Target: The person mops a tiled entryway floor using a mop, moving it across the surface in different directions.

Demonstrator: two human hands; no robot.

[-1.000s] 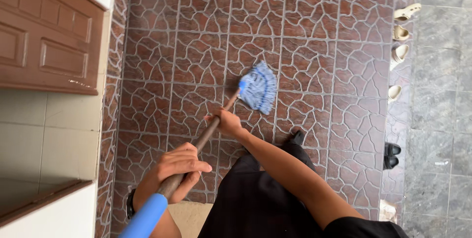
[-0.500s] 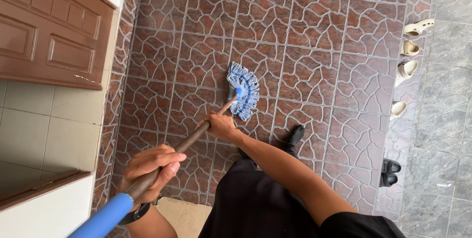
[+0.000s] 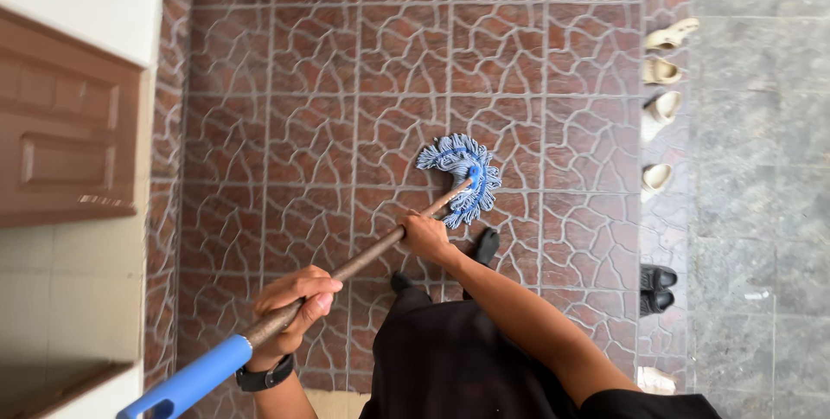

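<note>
On the reddish-brown crackle-patterned tile floor [image 3: 553,64], a long mop with a dark wooden shaft and blue grip end [image 3: 346,270] lies on a diagonal: long axis runs from lower left, where the blue sleeve sits nearest the camera, up and right to the blue string mop head [image 3: 462,175], which rests fanned on the tiles just ahead of the person's black shoes [image 3: 484,246]. Left hand [image 3: 294,302], wearing a black wristband, sits low on the shaft just above the blue sleeve, fingers clenched around the wood. Right hand [image 3: 425,237] grips higher up, close to the mop head, fingers wrapped on the shaft, forearm extended forward and down from the lower right. Pale sandals [image 3: 659,108] and dark shoes [image 3: 657,287] line the floor's right edge beside grey stone paving [image 3: 761,168]. Brown panelled door [image 3: 60,142] at left.
</note>
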